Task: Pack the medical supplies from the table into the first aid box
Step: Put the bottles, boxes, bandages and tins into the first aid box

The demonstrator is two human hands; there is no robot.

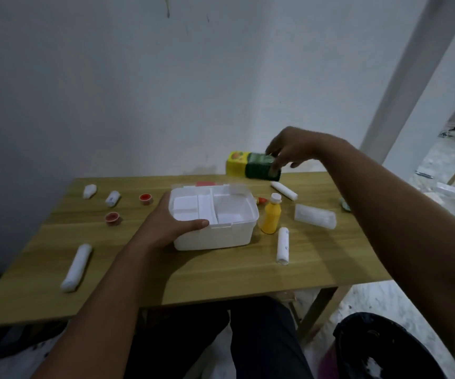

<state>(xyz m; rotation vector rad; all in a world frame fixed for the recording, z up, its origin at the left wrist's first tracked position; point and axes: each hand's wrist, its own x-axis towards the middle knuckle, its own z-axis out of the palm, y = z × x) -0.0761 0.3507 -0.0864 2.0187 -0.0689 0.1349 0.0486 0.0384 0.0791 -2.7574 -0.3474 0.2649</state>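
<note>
At the worktop's far edge, the right hand (289, 149) pinches a green-and-yellow carton (256, 166) that may slip, while the left hand (166, 228) clasps the first aid box (215, 236).

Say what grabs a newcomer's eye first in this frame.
The open white first aid box at table centre, its compartments empty, steadied by the left hand. Next, the right hand gripping a green and yellow box at the far edge. A yellow bottle stands just right of the first aid box.
</note>
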